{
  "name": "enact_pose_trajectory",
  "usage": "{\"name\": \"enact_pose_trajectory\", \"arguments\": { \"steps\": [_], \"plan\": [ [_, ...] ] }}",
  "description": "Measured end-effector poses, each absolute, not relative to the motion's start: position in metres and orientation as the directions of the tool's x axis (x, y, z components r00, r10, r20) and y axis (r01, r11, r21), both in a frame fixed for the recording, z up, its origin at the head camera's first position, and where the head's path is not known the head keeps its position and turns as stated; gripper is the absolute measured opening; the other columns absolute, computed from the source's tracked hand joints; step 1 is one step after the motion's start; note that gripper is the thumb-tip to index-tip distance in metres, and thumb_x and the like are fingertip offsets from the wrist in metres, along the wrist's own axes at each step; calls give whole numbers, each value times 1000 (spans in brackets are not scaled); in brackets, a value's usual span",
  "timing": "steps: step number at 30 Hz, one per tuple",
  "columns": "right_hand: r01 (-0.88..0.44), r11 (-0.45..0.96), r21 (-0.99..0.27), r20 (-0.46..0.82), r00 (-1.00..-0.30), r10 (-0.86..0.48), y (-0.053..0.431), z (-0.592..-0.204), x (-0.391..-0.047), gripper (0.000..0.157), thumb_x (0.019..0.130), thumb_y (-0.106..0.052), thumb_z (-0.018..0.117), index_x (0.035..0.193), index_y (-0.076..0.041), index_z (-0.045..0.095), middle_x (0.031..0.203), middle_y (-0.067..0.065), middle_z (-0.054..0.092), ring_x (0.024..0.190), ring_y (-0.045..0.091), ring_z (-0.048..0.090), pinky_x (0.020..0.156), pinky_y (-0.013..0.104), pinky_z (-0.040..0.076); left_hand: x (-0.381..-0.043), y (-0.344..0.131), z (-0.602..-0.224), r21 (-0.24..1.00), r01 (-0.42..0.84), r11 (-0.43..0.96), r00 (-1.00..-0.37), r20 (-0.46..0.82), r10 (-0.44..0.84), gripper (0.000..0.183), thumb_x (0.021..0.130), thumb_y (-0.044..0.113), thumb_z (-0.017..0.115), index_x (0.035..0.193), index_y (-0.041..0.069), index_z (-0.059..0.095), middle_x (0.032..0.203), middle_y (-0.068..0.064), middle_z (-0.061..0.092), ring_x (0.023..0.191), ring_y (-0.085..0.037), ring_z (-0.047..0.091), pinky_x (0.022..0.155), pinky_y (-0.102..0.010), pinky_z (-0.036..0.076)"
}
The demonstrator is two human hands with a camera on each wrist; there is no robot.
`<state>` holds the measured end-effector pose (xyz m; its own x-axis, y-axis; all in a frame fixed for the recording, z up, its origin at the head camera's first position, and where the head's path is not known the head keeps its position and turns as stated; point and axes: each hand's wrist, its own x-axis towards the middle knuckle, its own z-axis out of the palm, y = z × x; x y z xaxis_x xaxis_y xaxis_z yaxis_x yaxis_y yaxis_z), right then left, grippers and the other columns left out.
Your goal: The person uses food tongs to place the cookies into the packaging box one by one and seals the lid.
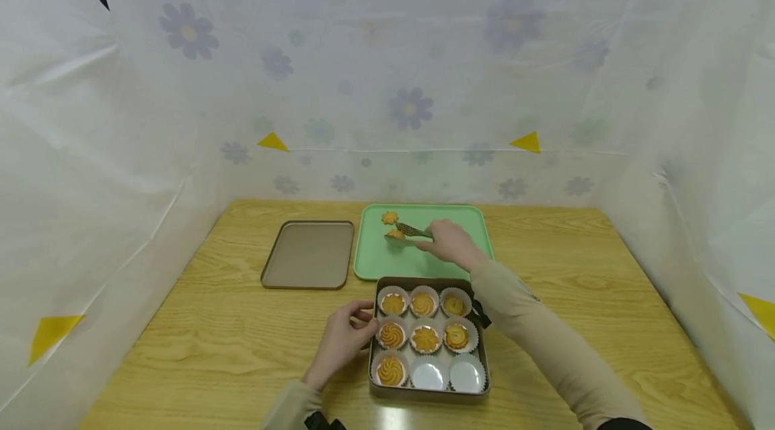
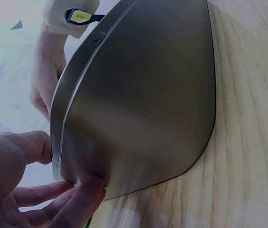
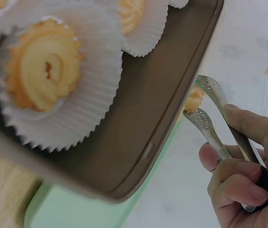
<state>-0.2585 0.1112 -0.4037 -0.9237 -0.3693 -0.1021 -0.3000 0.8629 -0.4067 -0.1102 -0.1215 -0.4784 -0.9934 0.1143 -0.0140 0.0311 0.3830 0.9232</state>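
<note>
A square brown tin [image 1: 374,348] near the table's front edge holds white paper cups, several with piped cookies [image 1: 426,338] and two cups empty in the front row. My left hand [image 1: 344,341] grips the tin's left wall [image 2: 138,95], thumb and fingers on its rim. My right hand [image 1: 449,244] reaches over the green tray [image 1: 466,221] behind the tin and holds metal tongs [image 1: 412,233] [image 3: 210,118]. The tong tips close around a cookie [image 1: 396,235] [image 3: 194,99] on the tray. Another flower-shaped cookie [image 1: 389,217] lies just beyond it.
The tin's brown lid [image 1: 309,254] lies to the left of the green tray. White floral sheeting with yellow and black triangles walls in the wooden table [image 1: 605,282] on three sides.
</note>
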Motion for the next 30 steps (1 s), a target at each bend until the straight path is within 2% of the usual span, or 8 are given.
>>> {"name": "enact_pose_trajectory", "arguments": {
  "steps": [3, 7, 10, 12, 15, 17, 24, 30],
  "plan": [
    [-335, 851, -405, -75, -915, -396, 120, -402, -251, 30, 97, -29, 66, 95, 0, 73, 67, 3, 60, 53, 10, 44, 48, 22, 36, -110, -121, -479, 925, 29, 378, -994, -14, 112, 38, 87, 9, 67, 122, -7, 65, 96, -20, 69, 78, -20, 71, 61, -18, 60],
    [-392, 835, -385, -28, -900, -435, 134, -399, -241, 36, 96, -28, 67, 116, 3, 72, 93, 12, 75, 62, 12, 54, 55, 24, 43, -110, -121, -478, 924, 28, 380, -994, -15, 110, 38, 87, 9, 67, 122, -7, 65, 96, -20, 69, 78, -19, 71, 60, -18, 60],
    [-443, 806, -393, 8, -878, -478, 145, -397, -235, 37, 96, -26, 67, 117, 4, 71, 77, 9, 69, 57, 10, 46, 53, 23, 37, -110, -121, -478, 924, 26, 381, -994, -17, 109, 39, 87, 9, 67, 122, -7, 65, 96, -20, 69, 78, -19, 71, 60, -18, 60],
    [-489, 779, -393, 40, -855, -517, 153, -397, -230, 32, 97, -26, 67, 110, 2, 73, 65, 3, 57, 54, 9, 37, 52, 22, 30, -110, -121, -477, 925, 24, 380, -994, -19, 110, 39, 87, 9, 67, 123, -7, 64, 97, -20, 69, 78, -19, 71, 61, -19, 60],
    [-535, 748, -393, 58, -826, -560, 166, -395, -223, 25, 97, -26, 66, 104, -3, 73, 62, -2, 44, 57, 9, 31, 53, 22, 25, -110, -121, -477, 926, 24, 377, -993, -21, 113, 39, 88, 9, 67, 123, -7, 64, 97, -20, 69, 78, -19, 70, 61, -19, 60],
    [-567, 727, -387, 69, -804, -591, 174, -396, -220, 21, 97, -26, 66, 100, -6, 72, 65, -1, 47, 59, 8, 34, 55, 22, 27, -110, -121, -477, 927, 22, 373, -993, -21, 112, 39, 87, 9, 67, 123, -7, 64, 97, -20, 69, 78, -19, 70, 61, -19, 60],
    [-641, 647, -413, 90, -736, -671, 201, -400, -211, 35, 97, -28, 66, 119, -1, 71, 79, -4, 63, 65, 2, 43, 61, 21, 38, -111, -121, -478, 925, 18, 381, -993, -27, 111, 40, 88, 10, 67, 124, -8, 64, 97, -20, 69, 80, -20, 71, 61, -20, 61],
    [-655, 613, -443, 95, -714, -694, 218, -401, -200, 37, 97, -30, 65, 121, -3, 71, 82, -7, 64, 65, -1, 43, 61, 19, 40, -111, -121, -478, 923, 17, 384, -993, -29, 115, 40, 88, 10, 66, 124, -8, 64, 97, -20, 69, 81, -21, 71, 61, -20, 61]
  ]
}}
